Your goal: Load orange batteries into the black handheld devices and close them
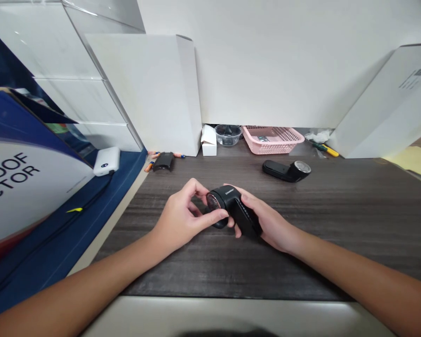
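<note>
A black fabric shaver (243,215) with a round mesh head is held above the middle of the dark wood-grain table. My right hand (266,217) is closed around its handle from the right. At the head's rim, my left hand (187,210) grips with the thumb in front and the fingers behind. A dark rounded part shows just under the head; whether it belongs to the shaver I cannot tell. Farther back lies a second black fabric shaver (286,171), its silvery head facing up. A dark curved cover (163,161) rests at the back left among several orange batteries (149,166).
Along the back stand a small white box (209,140), a clear round bowl (228,135) and a pink basket (272,142). A yellow-and-green handled tool (326,149) lies beside a plastic bag. Large white boxes (143,89) flank the left; a white power bank (107,160) sits on blue cloth.
</note>
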Available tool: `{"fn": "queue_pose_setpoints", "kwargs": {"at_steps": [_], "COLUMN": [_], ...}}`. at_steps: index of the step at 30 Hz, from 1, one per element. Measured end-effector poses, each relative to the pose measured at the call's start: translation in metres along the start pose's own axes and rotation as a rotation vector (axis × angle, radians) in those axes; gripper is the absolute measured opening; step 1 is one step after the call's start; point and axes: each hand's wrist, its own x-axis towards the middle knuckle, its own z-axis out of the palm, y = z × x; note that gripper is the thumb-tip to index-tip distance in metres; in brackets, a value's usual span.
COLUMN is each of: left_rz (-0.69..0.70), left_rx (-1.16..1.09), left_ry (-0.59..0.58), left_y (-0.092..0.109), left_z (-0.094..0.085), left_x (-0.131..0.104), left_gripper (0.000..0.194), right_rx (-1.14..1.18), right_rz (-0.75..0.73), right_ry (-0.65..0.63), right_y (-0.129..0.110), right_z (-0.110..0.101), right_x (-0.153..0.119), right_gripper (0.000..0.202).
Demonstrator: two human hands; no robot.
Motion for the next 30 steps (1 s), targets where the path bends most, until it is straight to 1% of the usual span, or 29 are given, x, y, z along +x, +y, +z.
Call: {"fn": "queue_pose_setpoints", "kwargs": {"at_steps": [3, 8, 12, 13, 15, 16, 18, 20, 22, 25, 30], "left_rz": [-0.022, 0.026, 0.06, 0.063, 0.069, 0.072, 0.085, 0.097, 0.098, 0.097, 0.094], "left_rx": [0.04, 0.155, 0.161, 0.145, 0.124, 0.128, 0.162, 0.207, 0.247, 0.282, 0.318], "left_ry": [-0.009, 0.009, 0.007, 0.012, 0.028, 0.035, 0.033, 0.002, -0.053, -0.138, -0.222], "left_y": [-0.001, 0.002, 0.002, 0.002, 0.002, 0.002, 0.001, 0.0, -0.001, -0.005, -0.007], "left_z": [0.001, 0.0, -0.001, -0.001, 0.0, 0.0, 0.001, 0.001, 0.0, 0.001, 0.003], "left_x": [-0.002, -0.002, -0.001, 0.0, 0.0, 0.001, 0.001, 0.002, 0.002, 0.001, 0.001], "left_gripper": [0.052, 0.054, 0.053, 0.054, 0.056, 0.054, 0.044, 0.032, 0.027, 0.032, 0.036], "right_rx": [-0.016, -0.06, 0.036, 0.076, 0.147, 0.174, 0.22, 0.254, 0.283, 0.322, 0.352], "right_rz": [-0.016, -0.028, 0.003, 0.026, 0.076, 0.092, 0.095, 0.086, 0.081, 0.074, 0.072], "right_ry": [0.024, 0.06, 0.092, 0.105, 0.137, 0.15, 0.165, 0.175, 0.2, 0.229, 0.203], "right_y": [-0.001, -0.002, -0.003, -0.003, -0.003, -0.003, -0.005, -0.007, -0.009, -0.011, -0.009], "right_z": [0.0, 0.001, -0.001, -0.003, -0.009, -0.012, -0.018, -0.021, -0.022, -0.021, -0.025], "right_x": [0.0, -0.001, 0.003, 0.004, 0.007, 0.008, 0.01, 0.011, 0.012, 0.012, 0.013], "right_gripper": [0.064, 0.057, 0.046, 0.047, 0.055, 0.059, 0.062, 0.062, 0.063, 0.062, 0.063]}}
